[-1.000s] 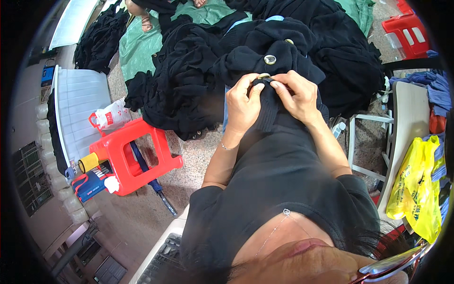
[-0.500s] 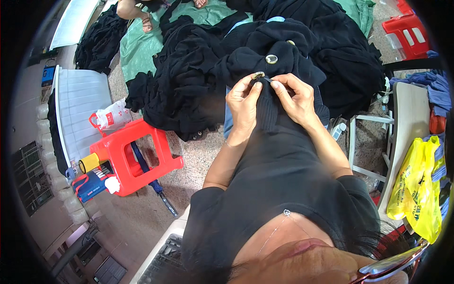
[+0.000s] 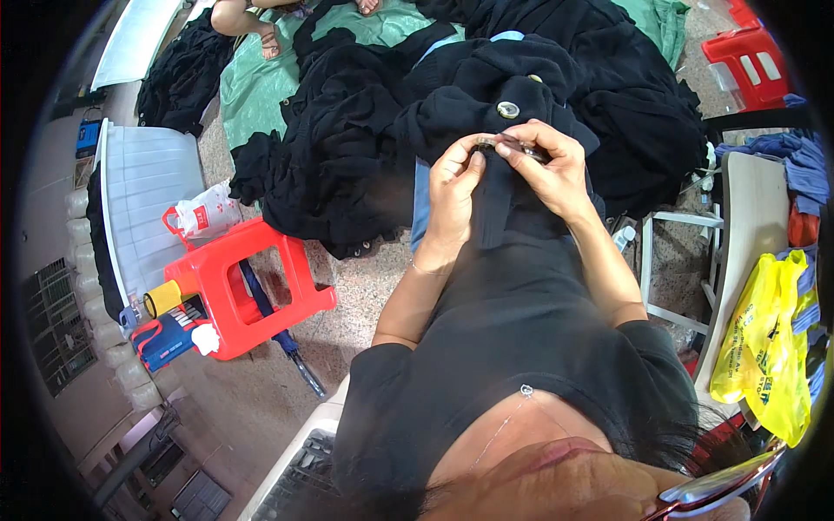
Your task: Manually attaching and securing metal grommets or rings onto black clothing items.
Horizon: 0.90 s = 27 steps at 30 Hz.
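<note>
A black knit cardigan [image 3: 495, 74] lies bunched over my lap, its ribbed button band hanging toward me. A pale-centred round button [image 3: 507, 110] sits on it just beyond my fingers. My left hand [image 3: 453, 191] is closed, thumb and forefinger pinching the band at another button [image 3: 485, 142]. Close beside it, my right hand [image 3: 552, 169] is closed around a small dark shiny tool [image 3: 532, 153], whose exact kind I cannot make out. The tool's tip meets the cardigan by the left fingertips. Fingers partly hide the tool and the pinched button.
Heaped black garments [image 3: 339, 130] lie ahead on a green sheet [image 3: 252, 87]. A red plastic stool [image 3: 248, 291] stands at left, with a folded umbrella [image 3: 287, 339] by it. At right are a white metal frame [image 3: 682, 221] and a yellow plastic bag [image 3: 764, 347]. Another person's foot [image 3: 269, 42] shows at far left.
My right hand has turned inward and come closer to the left fingertips; the dark shiny tool now shows between its fingers. The nearby button has shifted slightly right.
</note>
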Available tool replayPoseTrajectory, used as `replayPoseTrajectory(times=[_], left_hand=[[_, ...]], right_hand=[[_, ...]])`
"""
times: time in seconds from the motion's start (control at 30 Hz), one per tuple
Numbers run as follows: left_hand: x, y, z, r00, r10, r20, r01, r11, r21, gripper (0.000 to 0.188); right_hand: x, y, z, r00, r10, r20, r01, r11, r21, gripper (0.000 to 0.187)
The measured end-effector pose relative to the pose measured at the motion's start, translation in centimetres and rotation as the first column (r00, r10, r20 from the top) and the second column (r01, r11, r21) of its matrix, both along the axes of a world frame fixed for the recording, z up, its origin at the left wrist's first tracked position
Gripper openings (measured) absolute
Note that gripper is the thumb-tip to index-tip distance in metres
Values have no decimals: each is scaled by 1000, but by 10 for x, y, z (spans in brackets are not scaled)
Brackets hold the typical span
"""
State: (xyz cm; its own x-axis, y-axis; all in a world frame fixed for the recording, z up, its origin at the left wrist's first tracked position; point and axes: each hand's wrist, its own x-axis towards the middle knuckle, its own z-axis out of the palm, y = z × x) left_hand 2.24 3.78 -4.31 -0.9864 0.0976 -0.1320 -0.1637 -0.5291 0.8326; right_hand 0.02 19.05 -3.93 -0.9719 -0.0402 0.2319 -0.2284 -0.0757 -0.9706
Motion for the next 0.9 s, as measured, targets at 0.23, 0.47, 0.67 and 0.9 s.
replayPoseTrajectory(times=[0.23,0.47,0.67,0.9], left_hand=[[-7,-12,6,986,-162,37,160,986,53,25],[-9,2,4,868,54,-493,-383,706,-596,36],[-5,-5,8,894,-26,-447,-344,599,-723,18],[-4,-2,2,947,35,-320,-244,728,-641,17]], right_hand=[[-4,5,7,992,87,-92,-54,948,315,18],[-1,-8,-9,999,-19,32,19,1000,13,8],[-3,-5,-7,991,39,127,-34,999,-42,8],[-7,-6,-3,983,79,164,-54,987,-149,12]])
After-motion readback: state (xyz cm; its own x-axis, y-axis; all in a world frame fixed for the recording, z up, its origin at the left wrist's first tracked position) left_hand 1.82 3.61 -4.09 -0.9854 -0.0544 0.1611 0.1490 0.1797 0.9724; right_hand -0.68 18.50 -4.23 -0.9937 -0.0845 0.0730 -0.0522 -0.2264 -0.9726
